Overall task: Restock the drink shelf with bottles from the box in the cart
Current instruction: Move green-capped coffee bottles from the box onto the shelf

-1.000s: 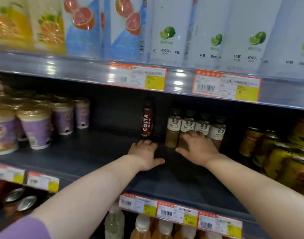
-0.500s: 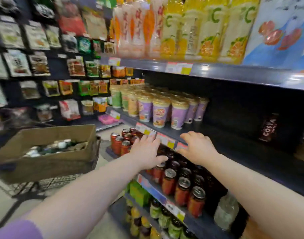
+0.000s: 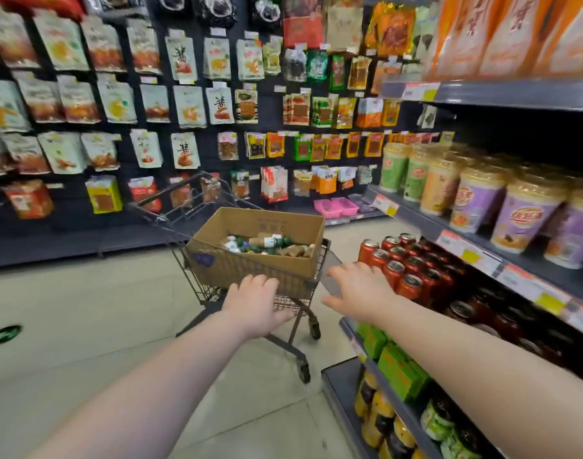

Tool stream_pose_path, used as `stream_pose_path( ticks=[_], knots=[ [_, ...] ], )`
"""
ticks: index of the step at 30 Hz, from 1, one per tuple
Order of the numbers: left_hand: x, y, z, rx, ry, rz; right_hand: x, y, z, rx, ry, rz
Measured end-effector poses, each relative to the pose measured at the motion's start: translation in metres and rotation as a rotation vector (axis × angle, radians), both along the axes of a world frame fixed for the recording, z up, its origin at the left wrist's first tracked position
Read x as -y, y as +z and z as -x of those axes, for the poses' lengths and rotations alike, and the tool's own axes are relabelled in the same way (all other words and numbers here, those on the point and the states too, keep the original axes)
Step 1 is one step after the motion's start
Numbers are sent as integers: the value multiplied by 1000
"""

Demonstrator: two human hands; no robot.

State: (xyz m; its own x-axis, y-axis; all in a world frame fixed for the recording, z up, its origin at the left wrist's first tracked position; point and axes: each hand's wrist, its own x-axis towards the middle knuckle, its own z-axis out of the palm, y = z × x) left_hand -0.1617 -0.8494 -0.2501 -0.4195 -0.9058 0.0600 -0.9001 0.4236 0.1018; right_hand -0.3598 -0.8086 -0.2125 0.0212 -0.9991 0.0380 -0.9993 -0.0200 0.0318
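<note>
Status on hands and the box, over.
Left hand, right hand open, empty, out toward cart. Box in cart, bottles lying inside. Nothing blocking the reach.

The near wall of the box (image 3: 250, 270) hides much of the bottles (image 3: 267, 242), their labels too small to read. The purple cups (image 3: 522, 217) are blurred, the rightmost cut off.

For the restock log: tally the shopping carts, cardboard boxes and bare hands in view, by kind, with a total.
Dark wire shopping cart: 1
Brown cardboard box: 1
Bare hands: 2 (left hand, right hand)
Total: 4
</note>
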Motion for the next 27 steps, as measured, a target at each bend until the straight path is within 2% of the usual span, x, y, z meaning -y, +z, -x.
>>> stream_pose_path(
  ticks=[10,19,27],
  knots=[
    [127,-8,-49,33,211,-27,171,-30,-46,41,232,-52],
    [244,-29,-19,33,229,-92,310,-44,-1,46,205,-152],
    [323,-48,-35,46,223,-167,388,-80,-11,45,207,-242]
  ],
)
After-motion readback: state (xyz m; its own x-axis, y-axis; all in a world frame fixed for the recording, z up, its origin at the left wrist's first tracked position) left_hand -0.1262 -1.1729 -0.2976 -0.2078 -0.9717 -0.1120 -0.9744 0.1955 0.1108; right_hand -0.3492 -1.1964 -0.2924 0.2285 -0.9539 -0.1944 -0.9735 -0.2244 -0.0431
